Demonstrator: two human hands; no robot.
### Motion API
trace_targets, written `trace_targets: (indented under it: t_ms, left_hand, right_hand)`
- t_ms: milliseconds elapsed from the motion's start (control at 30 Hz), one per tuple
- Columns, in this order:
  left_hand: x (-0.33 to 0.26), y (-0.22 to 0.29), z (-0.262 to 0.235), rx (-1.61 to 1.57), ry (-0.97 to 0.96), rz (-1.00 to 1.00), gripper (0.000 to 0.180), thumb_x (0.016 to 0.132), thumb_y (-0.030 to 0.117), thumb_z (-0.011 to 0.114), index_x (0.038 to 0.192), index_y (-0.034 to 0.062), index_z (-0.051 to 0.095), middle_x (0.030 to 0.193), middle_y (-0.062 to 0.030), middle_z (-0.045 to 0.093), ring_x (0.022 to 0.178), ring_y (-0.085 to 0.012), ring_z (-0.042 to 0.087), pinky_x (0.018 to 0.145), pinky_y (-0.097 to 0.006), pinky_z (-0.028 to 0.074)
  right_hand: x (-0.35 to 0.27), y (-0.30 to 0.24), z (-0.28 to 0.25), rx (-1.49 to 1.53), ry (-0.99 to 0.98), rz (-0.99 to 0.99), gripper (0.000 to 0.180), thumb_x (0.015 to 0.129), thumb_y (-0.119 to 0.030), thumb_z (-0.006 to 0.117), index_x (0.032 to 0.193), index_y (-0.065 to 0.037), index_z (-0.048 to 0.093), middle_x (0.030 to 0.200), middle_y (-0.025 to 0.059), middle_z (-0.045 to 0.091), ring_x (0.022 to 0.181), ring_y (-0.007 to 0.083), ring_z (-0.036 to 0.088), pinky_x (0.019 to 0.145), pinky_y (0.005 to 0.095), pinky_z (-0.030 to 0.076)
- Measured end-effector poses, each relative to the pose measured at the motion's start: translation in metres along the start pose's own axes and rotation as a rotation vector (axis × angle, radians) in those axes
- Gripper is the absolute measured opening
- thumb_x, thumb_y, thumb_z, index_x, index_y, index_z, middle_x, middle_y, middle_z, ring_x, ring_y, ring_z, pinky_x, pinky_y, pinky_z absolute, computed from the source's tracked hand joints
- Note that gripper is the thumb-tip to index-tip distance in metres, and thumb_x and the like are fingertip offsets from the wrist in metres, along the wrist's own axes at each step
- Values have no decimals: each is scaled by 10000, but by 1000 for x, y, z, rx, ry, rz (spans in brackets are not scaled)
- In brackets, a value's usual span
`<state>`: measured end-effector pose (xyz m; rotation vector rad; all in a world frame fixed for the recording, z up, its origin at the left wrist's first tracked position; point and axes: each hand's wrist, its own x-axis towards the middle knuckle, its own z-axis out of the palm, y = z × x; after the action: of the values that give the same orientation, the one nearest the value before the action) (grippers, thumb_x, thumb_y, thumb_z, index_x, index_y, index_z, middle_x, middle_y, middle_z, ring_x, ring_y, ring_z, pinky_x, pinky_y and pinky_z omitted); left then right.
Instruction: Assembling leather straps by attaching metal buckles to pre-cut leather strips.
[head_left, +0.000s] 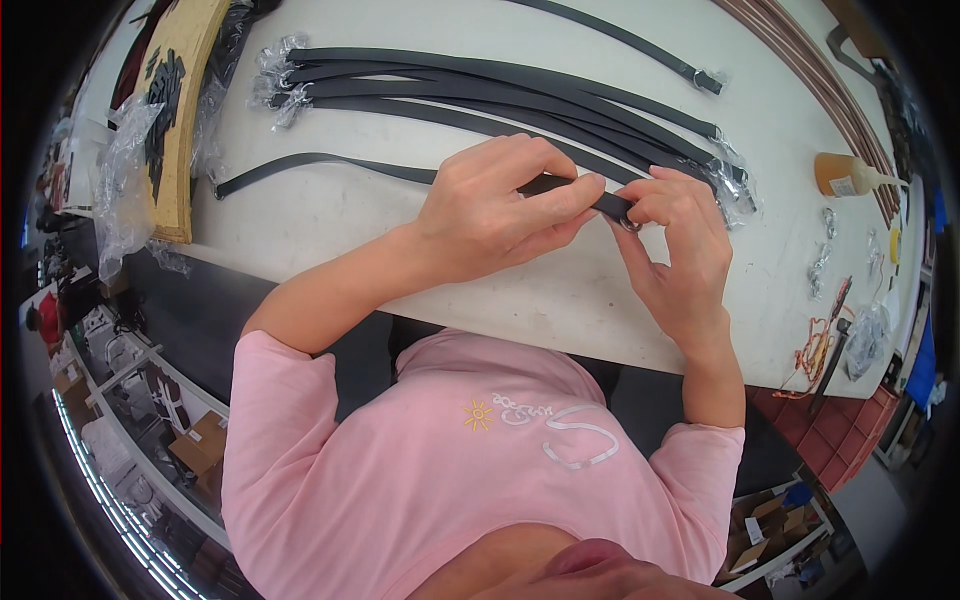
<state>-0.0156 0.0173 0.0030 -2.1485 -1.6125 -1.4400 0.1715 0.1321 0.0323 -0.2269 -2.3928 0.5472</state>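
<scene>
A black strap (370, 168) runs from the left part of the white table (330, 225) into my hands. My left hand (510, 200) grips it a little short of its right end, thumb and fingers pressed together. At that end my right hand (678, 222) pinches the strap close to a small metal ring (629, 224). The fingers partly cover the ring. Just beyond my hands lies a bundle of black straps (450, 88), both ends wrapped in clear plastic. Farther off, another single strap (620, 38) has plastic on its tip.
At the left stands a wooden tray (187, 120) with small black pieces, beside clear plastic bags (125, 180). To the right are an amber squeeze bottle (842, 175), long brown strips (815, 65), an orange cord (818, 345) and a red crate (830, 430) below the table edge.
</scene>
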Motion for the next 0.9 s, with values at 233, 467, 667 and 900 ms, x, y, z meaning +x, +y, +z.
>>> trace_targets:
  t_ms: [233, 467, 667, 900]
  left_hand:
    - [-1, 0, 2, 69, 13, 27, 471, 616, -30, 827, 1060, 104, 739, 814, -28, 664, 640, -175, 613, 514, -274, 467]
    - [1, 2, 3, 66, -12, 11, 381, 644, -27, 791, 999, 106, 751, 806, -12, 672, 641, -162, 618, 509, -267, 467]
    - [8, 10, -7, -163, -251, -300, 172, 756, -8, 718, 914, 58, 725, 778, -18, 668, 647, -146, 615, 538, -256, 465]
    - [10, 8, -9, -518, -395, -603, 76, 850, 49, 695, 918, 16, 705, 780, -44, 680, 681, -114, 634, 598, -261, 496]
  right_hand:
    - [1, -3, 0, -16, 6, 18, 316, 684, 69, 786, 879, -43, 564, 859, 70, 649, 830, 307, 632, 812, 424, 570]
    - [-3, -6, -2, 1, -35, 94, 297, 719, 48, 793, 908, -41, 583, 853, 66, 632, 809, 289, 622, 761, 377, 550]
    - [0, -12, -6, 335, -186, 510, 209, 856, -49, 757, 989, -25, 597, 919, 73, 665, 835, 239, 630, 765, 336, 538]
    - [-4, -5, -9, 566, -373, 687, 211, 921, -111, 697, 1074, -14, 589, 988, 100, 689, 889, 243, 641, 796, 344, 519]
